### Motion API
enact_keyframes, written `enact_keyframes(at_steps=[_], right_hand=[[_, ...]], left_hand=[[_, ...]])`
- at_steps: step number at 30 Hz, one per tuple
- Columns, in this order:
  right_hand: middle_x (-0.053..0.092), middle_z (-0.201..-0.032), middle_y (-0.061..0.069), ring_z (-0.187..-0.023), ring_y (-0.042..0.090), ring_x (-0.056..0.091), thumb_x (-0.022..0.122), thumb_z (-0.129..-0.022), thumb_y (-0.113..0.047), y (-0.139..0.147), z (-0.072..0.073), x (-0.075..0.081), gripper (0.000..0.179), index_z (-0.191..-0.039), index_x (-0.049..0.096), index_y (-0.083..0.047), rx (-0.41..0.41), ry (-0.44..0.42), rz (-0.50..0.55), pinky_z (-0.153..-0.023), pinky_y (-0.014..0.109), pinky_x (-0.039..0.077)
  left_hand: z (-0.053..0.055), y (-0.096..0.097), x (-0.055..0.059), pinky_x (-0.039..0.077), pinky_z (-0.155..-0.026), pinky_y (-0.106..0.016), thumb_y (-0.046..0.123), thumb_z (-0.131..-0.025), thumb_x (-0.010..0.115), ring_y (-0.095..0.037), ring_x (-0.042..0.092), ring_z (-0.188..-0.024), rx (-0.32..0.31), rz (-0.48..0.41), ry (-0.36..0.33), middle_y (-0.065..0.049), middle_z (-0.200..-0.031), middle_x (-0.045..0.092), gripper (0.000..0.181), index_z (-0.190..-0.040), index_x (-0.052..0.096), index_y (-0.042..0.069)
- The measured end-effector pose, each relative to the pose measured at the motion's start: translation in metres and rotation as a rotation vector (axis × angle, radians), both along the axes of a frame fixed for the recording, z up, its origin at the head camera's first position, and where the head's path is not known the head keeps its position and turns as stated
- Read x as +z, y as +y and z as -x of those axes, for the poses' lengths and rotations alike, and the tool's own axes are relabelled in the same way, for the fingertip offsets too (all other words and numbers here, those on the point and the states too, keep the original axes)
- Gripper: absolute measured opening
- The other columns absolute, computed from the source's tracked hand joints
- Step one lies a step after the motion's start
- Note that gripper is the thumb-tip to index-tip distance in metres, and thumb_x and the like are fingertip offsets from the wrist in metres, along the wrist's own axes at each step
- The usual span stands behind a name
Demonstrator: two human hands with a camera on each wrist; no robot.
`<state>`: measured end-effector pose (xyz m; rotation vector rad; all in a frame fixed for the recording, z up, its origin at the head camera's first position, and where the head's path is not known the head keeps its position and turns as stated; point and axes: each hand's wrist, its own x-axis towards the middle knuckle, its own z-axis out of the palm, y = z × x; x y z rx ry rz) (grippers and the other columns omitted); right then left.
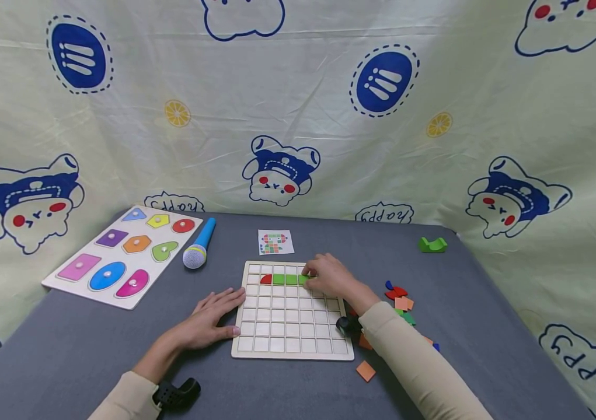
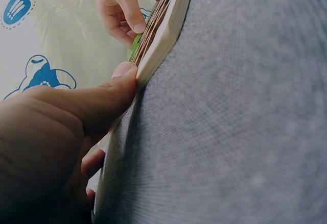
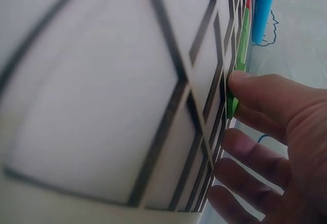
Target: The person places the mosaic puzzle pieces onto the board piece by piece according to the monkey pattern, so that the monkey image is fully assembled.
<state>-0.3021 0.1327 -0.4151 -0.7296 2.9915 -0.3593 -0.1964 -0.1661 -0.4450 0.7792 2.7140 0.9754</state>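
Upside-down "happy" reads on the curtain (image 1: 303,111); green tiles (image 1: 279,279) form a left-to-right row in the board (image 1: 292,329); the right-hand grip (image 1: 331,277) pinches the rightmost; the left-hand grip (image 1: 208,318), fingers extended, touches the board's left edge.

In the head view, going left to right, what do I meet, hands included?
Shape puzzle board → left hand → red curved tile → row of green square tiles → right hand → wavy green block.
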Motion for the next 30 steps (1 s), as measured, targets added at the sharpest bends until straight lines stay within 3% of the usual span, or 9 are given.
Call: enact_keyframes(at_steps=[11,30], right_hand=[[0.060,-0.090,-0.002,-0.084,0.013,0.047,0.072,-0.083,-0.024,0.0015,-0.0026,0.0001,0.021,-0.103,0.071,-0.018,0.007,0.013,0.001,-0.075,0.032,0.042],[0.065,-0.096,-0.001,-0.091,0.015,0.050,0.074,-0.081,-0.026,0.0072,-0.0053,0.0013,0.032,-0.109,0.068,-0.013,0.007,-0.045,0.090,-0.081,0.033,0.042]], left_hand=[[0.0003,0.0004,-0.0001,0.005,-0.113,-0.063,0.034,-0.090,0.062,-0.038,0.017,-0.145,0.001,-0.002,-0.007,-0.011,-0.155,0.030,0.070,-0.147,0.033,0.007],[0.0004,0.0001,0.0006,0.004,-0.112,-0.063,0.034,-0.090,0.061,-0.039,0.016,-0.145,-0.008,-0.006,-0.017,-0.011,-0.155,0.029,0.069,-0.147,0.032,0.007]])
